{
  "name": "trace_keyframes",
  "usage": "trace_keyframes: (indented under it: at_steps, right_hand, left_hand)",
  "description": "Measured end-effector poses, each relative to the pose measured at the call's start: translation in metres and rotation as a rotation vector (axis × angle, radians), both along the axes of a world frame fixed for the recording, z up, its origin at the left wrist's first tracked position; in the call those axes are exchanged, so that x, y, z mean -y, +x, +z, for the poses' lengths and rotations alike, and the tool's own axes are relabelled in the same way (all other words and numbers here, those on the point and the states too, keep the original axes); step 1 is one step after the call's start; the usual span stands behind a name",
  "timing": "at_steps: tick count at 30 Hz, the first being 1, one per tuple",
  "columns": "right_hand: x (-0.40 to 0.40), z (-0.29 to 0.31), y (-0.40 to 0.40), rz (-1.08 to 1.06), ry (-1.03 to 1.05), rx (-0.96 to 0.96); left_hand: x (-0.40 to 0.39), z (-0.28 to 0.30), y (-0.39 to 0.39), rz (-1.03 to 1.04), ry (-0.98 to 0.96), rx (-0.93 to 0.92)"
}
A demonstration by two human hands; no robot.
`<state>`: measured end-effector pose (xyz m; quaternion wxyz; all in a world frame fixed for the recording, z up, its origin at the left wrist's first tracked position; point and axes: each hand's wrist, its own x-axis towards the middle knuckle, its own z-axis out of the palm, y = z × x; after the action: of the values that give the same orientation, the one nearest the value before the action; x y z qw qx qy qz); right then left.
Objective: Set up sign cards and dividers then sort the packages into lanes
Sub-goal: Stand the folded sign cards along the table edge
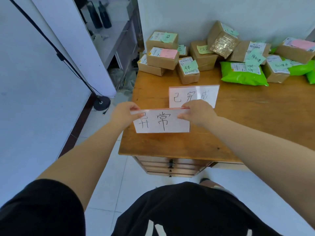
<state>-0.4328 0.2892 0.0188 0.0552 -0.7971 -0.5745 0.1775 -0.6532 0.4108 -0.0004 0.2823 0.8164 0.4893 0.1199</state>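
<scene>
Left hand (124, 113) and right hand (197, 113) pinch a sign card's (162, 122) top corners (another card (193, 96) just beyond the right hand).

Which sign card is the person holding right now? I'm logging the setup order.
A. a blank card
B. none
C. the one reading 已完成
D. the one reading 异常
D: both the left hand and the right hand pinch the top edge of the 异常 card, while the 已完成 card stands behind it on the table.

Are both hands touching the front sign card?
Touching. The head view shows the left hand and right hand each pinching a top corner of the front sign card.
</scene>
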Motion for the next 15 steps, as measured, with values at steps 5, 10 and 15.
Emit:
trace_keyframes:
  at_steps: [5, 10, 15]
  right_hand:
    - [0.003, -0.021, -0.013, -0.007, -0.105, 0.028]
    - [0.008, -0.038, -0.015, 0.010, -0.154, 0.044]
    - [0.008, -0.044, -0.009, 0.006, -0.157, 0.001]
  left_hand:
    - [0.008, -0.020, -0.008, 0.019, -0.058, -0.061]
    - [0.011, -0.034, -0.008, -0.031, -0.062, -0.127]
    - [0.002, -0.033, -0.002, -0.141, -0.032, -0.223]
